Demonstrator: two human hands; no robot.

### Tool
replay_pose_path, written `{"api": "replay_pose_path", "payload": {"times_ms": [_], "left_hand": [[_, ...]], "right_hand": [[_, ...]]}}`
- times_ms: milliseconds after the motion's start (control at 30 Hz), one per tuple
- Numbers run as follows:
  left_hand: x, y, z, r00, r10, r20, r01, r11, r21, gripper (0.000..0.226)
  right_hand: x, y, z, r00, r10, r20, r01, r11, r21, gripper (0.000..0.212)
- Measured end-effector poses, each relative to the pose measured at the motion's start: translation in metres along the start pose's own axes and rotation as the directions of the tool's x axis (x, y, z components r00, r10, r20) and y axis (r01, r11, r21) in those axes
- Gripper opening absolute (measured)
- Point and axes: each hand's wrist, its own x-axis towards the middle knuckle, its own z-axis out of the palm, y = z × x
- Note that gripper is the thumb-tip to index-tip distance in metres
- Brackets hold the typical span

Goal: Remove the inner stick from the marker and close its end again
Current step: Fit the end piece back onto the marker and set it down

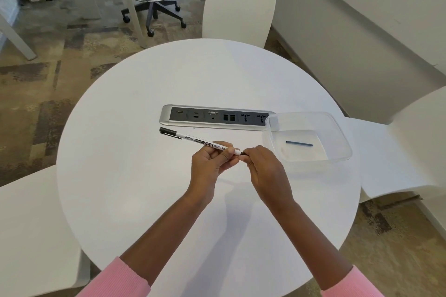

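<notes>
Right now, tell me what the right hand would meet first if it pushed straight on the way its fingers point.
The right hand points left and a little away, at the marker's near end. It would meet that black end plug first, already at its fingertips, then the left hand holding the barrel.

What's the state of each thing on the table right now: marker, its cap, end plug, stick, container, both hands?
marker: held above the table, tilted, cap end far left.
cap: on.
end plug: dark, at the barrel's rear end, pinched; seating cannot be told.
inner stick: out, lying flat in the container.
container: open, no lid.
left hand: gripping the barrel.
right hand: fingertips closed on the end plug.
</notes>
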Motion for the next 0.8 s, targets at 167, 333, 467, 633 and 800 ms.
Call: {"api": "replay_pose_path", "payload": {"times_ms": [167,333,467,633,800], "left_hand": [[0.000,0.003,-0.001,1.000,0.012,0.012,-0.012,1.000,0.017,0.014],[0.000,0.006,-0.004,0.999,0.026,0.021,-0.027,0.998,0.065,0.016],[-0.002,0.006,-0.007,0.999,0.017,0.035,-0.019,0.997,0.078,0.017],[-0.004,0.004,-0.006,0.998,0.004,0.066,-0.011,0.995,0.103,0.014],[-0.002,0.008,-0.004,0.996,0.014,0.090,-0.024,0.993,0.113,0.014]], "right_hand": [[0.005,-0.005,0.001,0.994,0.107,0.007,-0.106,0.985,0.139,0.021],[0.013,-0.005,0.000,0.904,0.345,0.252,-0.422,0.814,0.400,0.038],[0.023,0.000,-0.007,0.755,0.367,0.543,-0.646,0.557,0.522,0.041],[0.032,0.009,-0.016,0.542,0.261,0.799,-0.828,0.329,0.454,0.035],[0.030,0.011,-0.020,0.429,0.164,0.888,-0.901,0.004,0.435,0.037]]}}
